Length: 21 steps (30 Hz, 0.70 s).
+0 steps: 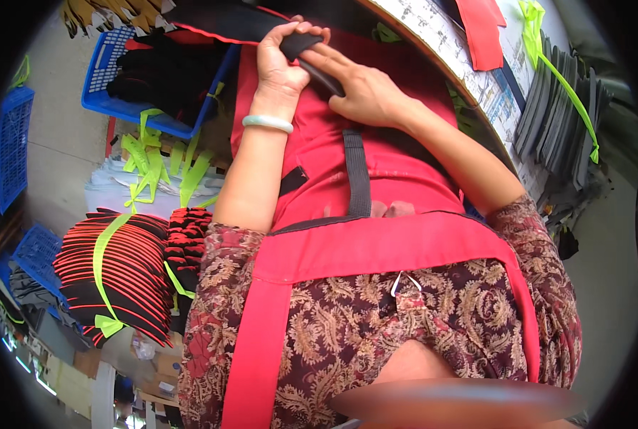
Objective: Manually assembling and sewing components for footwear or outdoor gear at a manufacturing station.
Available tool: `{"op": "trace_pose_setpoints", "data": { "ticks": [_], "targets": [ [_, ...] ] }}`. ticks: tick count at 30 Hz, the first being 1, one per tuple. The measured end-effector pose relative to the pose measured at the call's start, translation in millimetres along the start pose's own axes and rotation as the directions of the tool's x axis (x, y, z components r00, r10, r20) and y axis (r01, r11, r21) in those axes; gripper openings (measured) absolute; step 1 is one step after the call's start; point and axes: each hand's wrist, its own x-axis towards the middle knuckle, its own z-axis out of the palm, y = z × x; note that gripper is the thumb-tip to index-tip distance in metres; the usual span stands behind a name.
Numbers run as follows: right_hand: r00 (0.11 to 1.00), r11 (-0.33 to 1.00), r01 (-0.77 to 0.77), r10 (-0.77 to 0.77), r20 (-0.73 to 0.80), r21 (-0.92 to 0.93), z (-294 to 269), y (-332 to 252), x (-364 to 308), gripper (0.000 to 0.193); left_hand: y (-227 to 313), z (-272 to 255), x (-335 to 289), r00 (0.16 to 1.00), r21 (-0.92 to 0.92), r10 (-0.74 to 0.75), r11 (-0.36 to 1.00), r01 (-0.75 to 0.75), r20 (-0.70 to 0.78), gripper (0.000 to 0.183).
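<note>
My left hand (283,58), with a pale green bangle at its wrist, is closed round a black fabric piece (301,45) in front of my red apron (404,154). My right hand (367,89) presses its straight, joined fingers against the same piece, its thumb below. Between the two hands the piece looks folded into a narrow dark strip. Beyond my left hand stretches black fabric with a red edge (219,25); whether it joins the held piece, I cannot tell.
At the left, a blue crate (94,86) holds black pieces. Below it, a red-and-black stack (115,275) is tied with a yellow-green strip. A worn white table (433,36) curves along the upper right, with a red piece (482,36) and a bundle of grey pieces (555,114).
</note>
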Motion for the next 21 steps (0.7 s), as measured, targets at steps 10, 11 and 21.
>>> {"op": "trace_pose_setpoints", "data": {
  "ticks": [10, 11, 21],
  "targets": [
    [1.0, 0.991, 0.003, -0.005, -0.012, -0.137, 9, 14, 13, 0.052, 0, 23, -14, 0.986, 0.075, 0.039, 0.997, -0.027, -0.163, 0.027],
    [0.999, 0.991, 0.009, -0.016, -0.05, -0.13, 12, 13, 4, 0.051, 2, 16, -9, 0.985, 0.07, 0.044, 0.997, -0.033, -0.167, 0.027],
    [0.996, 0.994, 0.048, -0.055, -0.07, -0.095, 5, -6, 1, 0.053, 6, -6, 0, 1.0, -0.089, -0.012, 0.996, 0.01, -0.017, 0.022]
  ]
}}
